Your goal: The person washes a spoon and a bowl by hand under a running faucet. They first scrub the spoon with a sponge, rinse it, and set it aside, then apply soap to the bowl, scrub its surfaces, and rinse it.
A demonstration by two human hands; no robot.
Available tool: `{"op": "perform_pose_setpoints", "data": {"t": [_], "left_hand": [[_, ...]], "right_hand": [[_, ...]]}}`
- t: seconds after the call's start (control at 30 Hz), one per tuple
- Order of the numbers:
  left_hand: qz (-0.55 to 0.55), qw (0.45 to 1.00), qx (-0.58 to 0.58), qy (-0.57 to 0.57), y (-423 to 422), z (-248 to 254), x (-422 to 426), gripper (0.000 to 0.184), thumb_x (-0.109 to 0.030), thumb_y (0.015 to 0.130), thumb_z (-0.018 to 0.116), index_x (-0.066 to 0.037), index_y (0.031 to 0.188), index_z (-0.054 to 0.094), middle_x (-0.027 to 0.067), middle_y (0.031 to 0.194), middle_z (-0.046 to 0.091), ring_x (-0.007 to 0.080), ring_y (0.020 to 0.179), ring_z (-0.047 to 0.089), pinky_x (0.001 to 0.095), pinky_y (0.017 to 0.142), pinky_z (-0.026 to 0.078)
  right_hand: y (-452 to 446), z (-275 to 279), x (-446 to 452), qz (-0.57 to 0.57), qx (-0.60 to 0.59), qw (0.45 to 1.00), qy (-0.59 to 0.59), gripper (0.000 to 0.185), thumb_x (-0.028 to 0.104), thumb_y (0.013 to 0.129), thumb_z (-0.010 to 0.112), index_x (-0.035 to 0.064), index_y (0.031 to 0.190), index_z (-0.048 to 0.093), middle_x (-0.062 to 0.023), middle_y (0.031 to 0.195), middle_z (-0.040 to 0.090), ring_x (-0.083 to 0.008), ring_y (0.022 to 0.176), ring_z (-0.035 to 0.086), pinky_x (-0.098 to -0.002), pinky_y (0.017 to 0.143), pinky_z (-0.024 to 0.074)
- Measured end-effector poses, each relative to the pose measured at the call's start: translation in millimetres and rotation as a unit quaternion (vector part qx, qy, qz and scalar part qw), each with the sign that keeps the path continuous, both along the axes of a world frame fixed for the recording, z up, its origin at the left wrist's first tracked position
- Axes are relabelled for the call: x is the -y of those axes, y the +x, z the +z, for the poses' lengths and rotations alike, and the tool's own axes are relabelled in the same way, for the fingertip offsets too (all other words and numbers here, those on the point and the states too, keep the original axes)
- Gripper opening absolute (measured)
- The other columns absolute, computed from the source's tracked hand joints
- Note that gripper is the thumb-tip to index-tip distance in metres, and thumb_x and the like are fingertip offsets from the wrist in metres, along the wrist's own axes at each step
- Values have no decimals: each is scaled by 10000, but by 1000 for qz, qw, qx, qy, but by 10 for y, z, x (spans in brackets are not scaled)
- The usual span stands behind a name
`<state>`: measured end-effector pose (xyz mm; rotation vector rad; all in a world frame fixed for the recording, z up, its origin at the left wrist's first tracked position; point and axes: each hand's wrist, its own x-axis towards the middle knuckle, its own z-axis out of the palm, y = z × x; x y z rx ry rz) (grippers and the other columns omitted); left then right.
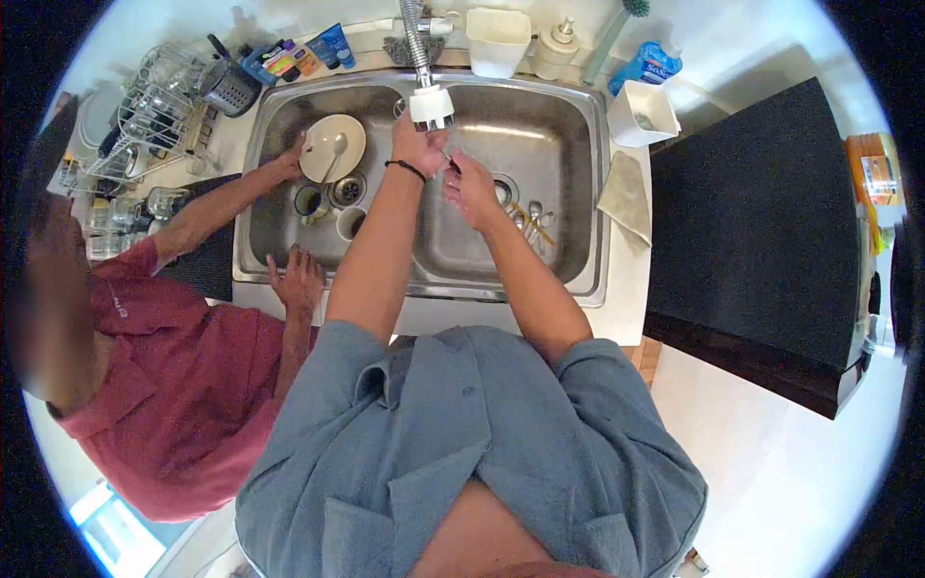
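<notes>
Under the white faucet head (431,106), my left hand (417,144) is closed, its fingertips partly hidden by the faucet; what it grips is unclear. My right hand (472,193) is just below and to the right, pinching a thin utensil with a dark handle (452,166). The utensil's thin end points toward my left hand; its kind cannot be made out. Both hands are over the divider of the steel double sink (568,193). Spoons and other cutlery (536,220) lie in the right basin beside the drain (502,190).
At left, a co-worker's hand (291,159) holds a cream plate (318,169) with a spoon on it; the other hand (299,279) rests on the sink edge. Cups (350,223) stand in the left basin. A dish rack (159,116), soap dispenser (557,48) and cloth (626,197) surround the sink.
</notes>
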<state>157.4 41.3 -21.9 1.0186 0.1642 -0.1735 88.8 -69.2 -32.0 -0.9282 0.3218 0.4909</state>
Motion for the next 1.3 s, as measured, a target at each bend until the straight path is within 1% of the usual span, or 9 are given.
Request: {"op": "perform_pose_setpoints", "data": {"t": [0.17,0.3,0.4,0.57,0.7,0.8,0.97,1.13,1.3], "left_hand": [[11,979,95,178,0,-250,145,208,-291,927,543,-102,843,561,-8,614,454,114,555,426,254,486,345],[64,970,-103,210,-161,494,301,345,-388,930,546,-99,742,531,-3,599,432,131,559,407,284,527,348],[82,947,-18,309,-145,329,275,323,-357,882,601,-73,738,546,22,606,471,156,567,449,330,563,386],[115,906,-44,405,-147,-117,86,168,-148,828,559,-6,884,631,75,744,617,148,654,559,338,597,441],[138,968,-38,205,-212,-136,-30,166,-137,826,562,4,904,600,95,776,616,177,725,594,321,626,461],[123,985,-67,105,-266,21,-19,170,-101,861,523,-14,995,582,89,850,624,190,764,610,334,663,490],[61,984,-121,-114,-209,66,-13,312,-171,929,472,-46,1216,478,93,1048,613,234,897,618,404,780,521],[-70,940,-19,-334,-313,-237,-6,352,-270,956,427,-52,1223,499,92,1201,587,286,1067,567,501,931,461],[-72,927,-99,-353,-452,-122,-27,326,-229,950,429,-55,1216,498,86,1196,586,268,1100,555,448,974,441]], "right_hand": [[123,-125,-12,-56,-39,996,56,265,321,964,442,106,845,542,4,632,475,-111,481,387,-264,455,322],[226,-226,-104,-30,-52,998,-10,253,287,966,444,78,943,584,-39,733,565,-166,558,508,-310,529,442],[447,-271,-271,-112,-74,985,113,249,247,952,467,39,1021,586,-92,876,625,-231,700,616,-388,651,527],[687,-289,-473,-187,-117,974,44,300,246,867,574,-4,1032,584,-136,979,634,-271,810,645,-437,709,536],[658,-93,-557,-138,-74,963,-218,362,287,850,570,-63,930,608,-191,904,654,-332,755,637,-432,686,490],[846,-422,-606,-137,92,928,-334,361,251,840,527,-87,944,597,-269,941,639,-408,822,624,-456,722,472],[559,53,-532,-72,203,870,-443,450,228,848,482,-87,1168,515,-322,1084,582,-468,1022,555,-467,880,437],[492,-188,-568,-54,400,653,-641,541,242,881,440,-112,1288,402,-330,1300,438,-479,1249,377,-534,1049,284],[555,-421,-403,-50,450,589,-669,494,256,916,394,-75,1281,435,-317,1370,366,-467,1307,301,-540,1059,270]]}}
